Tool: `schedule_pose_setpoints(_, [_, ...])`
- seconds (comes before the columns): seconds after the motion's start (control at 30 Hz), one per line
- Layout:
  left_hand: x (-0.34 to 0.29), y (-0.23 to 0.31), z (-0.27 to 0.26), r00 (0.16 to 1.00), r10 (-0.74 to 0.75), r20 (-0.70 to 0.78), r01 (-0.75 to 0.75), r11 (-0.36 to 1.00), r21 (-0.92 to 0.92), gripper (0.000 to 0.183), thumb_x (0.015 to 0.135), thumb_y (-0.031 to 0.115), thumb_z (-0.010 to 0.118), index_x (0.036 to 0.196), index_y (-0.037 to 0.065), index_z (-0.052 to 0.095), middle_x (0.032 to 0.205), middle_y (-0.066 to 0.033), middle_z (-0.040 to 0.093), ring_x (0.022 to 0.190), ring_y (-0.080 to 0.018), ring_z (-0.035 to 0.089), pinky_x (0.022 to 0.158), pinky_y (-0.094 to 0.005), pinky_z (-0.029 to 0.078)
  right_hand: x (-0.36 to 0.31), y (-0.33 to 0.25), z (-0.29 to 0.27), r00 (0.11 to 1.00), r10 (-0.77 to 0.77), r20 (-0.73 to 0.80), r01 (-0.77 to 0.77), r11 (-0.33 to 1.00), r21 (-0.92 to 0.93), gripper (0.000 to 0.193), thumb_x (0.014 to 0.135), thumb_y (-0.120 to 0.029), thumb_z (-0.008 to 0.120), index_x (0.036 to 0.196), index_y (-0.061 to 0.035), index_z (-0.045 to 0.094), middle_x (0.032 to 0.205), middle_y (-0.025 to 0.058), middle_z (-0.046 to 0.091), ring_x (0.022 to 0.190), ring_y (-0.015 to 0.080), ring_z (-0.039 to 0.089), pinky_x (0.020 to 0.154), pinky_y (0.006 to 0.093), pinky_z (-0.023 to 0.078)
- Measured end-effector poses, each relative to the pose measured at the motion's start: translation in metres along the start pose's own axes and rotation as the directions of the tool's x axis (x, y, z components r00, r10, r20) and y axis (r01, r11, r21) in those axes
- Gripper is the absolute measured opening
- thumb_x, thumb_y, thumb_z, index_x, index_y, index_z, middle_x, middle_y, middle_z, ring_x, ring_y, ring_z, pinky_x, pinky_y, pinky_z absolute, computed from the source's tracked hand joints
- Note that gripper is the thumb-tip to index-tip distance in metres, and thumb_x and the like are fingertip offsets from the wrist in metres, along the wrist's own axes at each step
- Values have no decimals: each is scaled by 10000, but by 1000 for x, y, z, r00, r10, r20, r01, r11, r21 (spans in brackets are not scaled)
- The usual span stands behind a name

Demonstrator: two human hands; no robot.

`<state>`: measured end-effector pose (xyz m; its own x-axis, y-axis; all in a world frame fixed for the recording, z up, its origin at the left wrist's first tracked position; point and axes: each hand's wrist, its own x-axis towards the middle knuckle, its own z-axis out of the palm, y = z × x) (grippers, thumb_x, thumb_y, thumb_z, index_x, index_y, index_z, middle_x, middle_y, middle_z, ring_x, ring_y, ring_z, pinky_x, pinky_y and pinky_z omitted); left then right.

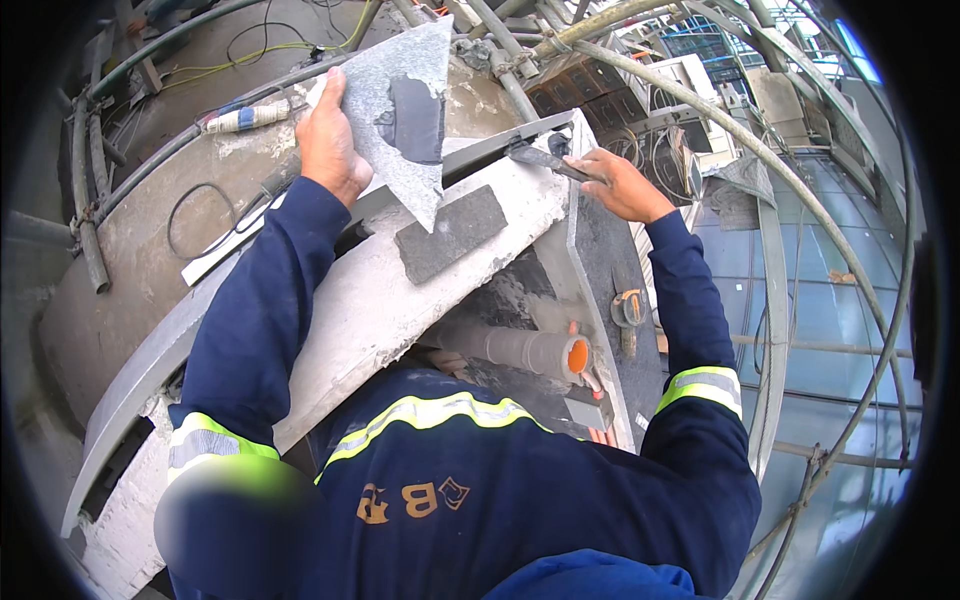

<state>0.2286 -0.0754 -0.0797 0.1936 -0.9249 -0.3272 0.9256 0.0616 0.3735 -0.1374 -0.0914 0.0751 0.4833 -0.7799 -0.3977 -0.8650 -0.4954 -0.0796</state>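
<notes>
My left hand (330, 145) is closed on the edge of a triangular grey stone piece (385, 65), held up above the ledge. A dark patch of paste (418, 120) covers the middle of its facing side. My right hand (628, 187) grips a putty knife (540, 158), its blade at the far corner of the white ledge (360, 315). A dark dab of paste (559, 145) sits in that corner, close by the blade. Below the stone piece, a flat dark grey slab (450, 235) lies on the ledge.
Below the ledge, a grey pipe (500, 345) with an orange mouth runs through a cavity. An orange-and-grey round item (628, 308) lies on the dark panel at right. A tool with a white-and-blue wrapped handle (245, 118) lies at left. Scaffold poles (740, 130) surround the spot.
</notes>
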Motion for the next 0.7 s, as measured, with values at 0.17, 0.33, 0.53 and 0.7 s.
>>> schedule_pose_setpoints(0.17, [1, 3, 4, 999, -33, 0, 33, 999, 18, 346, 1065, 347, 584, 1263, 67, 623, 1220, -82, 695, 1101, -244, 674, 1027, -453, 519, -7, 9, 3, 966, -36, -255, 45, 999, 30, 422, 922, -53, 697, 1341, -24, 656, 1209, 184, 629, 1116, 384, 630, 994, 426, 494])
schedule_pose_setpoints(0.33, [3, 7, -1, 997, -46, 67, 46, 999, 1, 365, 1061, 331, 585, 1274, 35, 614, 1217, -97, 693, 1108, -257, 678, 1004, -481, 531, 11, 11, 18, 937, -63, -344, 79, 996, 34, 380, 933, -59, 697, 1310, -28, 670, 1186, 180, 634, 1097, 388, 628, 973, 430, 499])
schedule_pose_setpoints(0.53, [4, 7, 0, 998, -51, 46, 50, 999, 18, 374, 1055, 329, 602, 1274, 27, 612, 1209, -93, 692, 1102, -255, 676, 991, -490, 536, 13, 18, 29, 937, -86, -339, 110, 992, 53, 405, 943, -69, 686, 1347, -55, 661, 1193, 173, 641, 1100, 381, 625, 974, 430, 499])
schedule_pose_setpoints(0.7, [1, 6, 4, 998, -55, 34, 54, 998, 32, 378, 1056, 341, 597, 1280, 36, 608, 1231, -91, 684, 1122, -255, 665, 1007, -487, 526, 14, 26, 41, 950, -83, -301, 91, 996, 14, 443, 944, -58, 678, 1385, -64, 640, 1220, 164, 634, 1123, 372, 615, 1001, 424, 485])
